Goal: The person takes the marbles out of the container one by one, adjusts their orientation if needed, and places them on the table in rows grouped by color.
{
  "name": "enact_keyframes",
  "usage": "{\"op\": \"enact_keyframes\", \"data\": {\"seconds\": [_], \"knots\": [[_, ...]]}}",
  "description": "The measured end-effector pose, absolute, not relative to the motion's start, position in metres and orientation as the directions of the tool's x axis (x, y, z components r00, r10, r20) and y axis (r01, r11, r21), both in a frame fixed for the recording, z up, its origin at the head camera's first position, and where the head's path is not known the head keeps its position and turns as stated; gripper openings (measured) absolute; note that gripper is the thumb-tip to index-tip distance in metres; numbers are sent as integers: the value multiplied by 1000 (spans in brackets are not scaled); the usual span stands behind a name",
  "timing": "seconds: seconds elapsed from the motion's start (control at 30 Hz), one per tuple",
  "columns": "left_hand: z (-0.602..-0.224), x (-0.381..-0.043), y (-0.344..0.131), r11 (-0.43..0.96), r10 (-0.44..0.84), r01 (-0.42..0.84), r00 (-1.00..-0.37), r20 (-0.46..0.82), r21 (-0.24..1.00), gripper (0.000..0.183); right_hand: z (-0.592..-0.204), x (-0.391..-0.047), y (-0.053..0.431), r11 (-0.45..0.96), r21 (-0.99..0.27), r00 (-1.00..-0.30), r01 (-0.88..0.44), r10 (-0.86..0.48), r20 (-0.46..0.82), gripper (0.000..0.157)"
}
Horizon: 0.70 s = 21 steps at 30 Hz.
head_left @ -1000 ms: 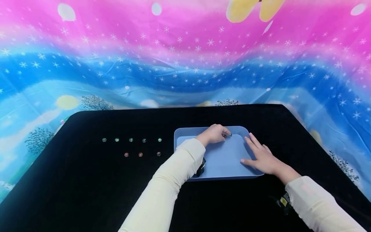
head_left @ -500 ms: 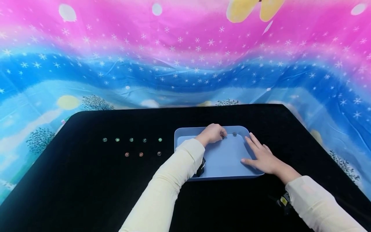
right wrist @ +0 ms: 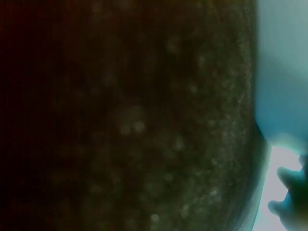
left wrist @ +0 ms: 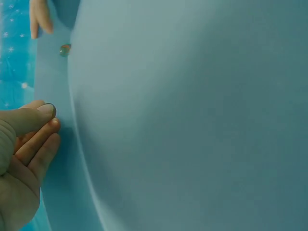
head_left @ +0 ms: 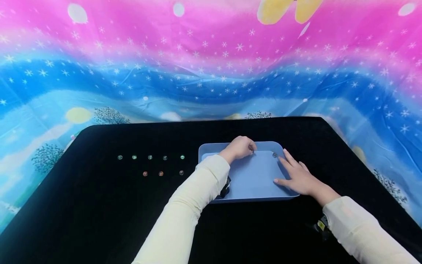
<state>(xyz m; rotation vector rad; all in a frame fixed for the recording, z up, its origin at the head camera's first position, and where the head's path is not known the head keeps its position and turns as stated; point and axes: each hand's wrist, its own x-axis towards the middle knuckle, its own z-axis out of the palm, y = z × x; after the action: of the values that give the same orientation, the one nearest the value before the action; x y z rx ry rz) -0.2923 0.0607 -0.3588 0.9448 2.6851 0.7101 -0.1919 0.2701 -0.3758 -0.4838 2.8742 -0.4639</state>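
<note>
My left hand [head_left: 240, 147] is over the far side of the blue tray [head_left: 257, 194]. Its thumb and fingertips pinch a small glass marble [left wrist: 53, 111], mostly covered by the thumb in the left wrist view. Another marble [head_left: 274, 155] lies inside the tray near the far right corner; the left wrist view shows this marble [left wrist: 65, 50] with orange and green in it. Fingers spread, my right hand [head_left: 299, 178] rests at the tray's right wall, its thumb reaching over the rim.
Several marbles lie in two rows left of the tray, a green one [head_left: 134, 157] in the far row and a reddish one [head_left: 160, 173] in the near row. Black cloth [head_left: 99, 212] covers the table. Behind it hangs a patterned pink and blue curtain [head_left: 211, 80].
One marble has left my left fingers and rolled right, toward the tray's far right corner. The left hand has shifted slightly left with another marble. My right hand has stayed in place.
</note>
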Motion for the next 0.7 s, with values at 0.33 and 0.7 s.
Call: {"op": "enact_keyframes", "data": {"seconds": [0.33,0.7], "knots": [[-333,-285,44,602,627,507,-779,28,617,21,-371,-191,269,909,-293,-929,-298,-346,-129,79],[-302,-262,-9,521,549,402,-833,65,753,21,-374,-192,271,902,-295,-925,-314,-361,-120,79]]}}
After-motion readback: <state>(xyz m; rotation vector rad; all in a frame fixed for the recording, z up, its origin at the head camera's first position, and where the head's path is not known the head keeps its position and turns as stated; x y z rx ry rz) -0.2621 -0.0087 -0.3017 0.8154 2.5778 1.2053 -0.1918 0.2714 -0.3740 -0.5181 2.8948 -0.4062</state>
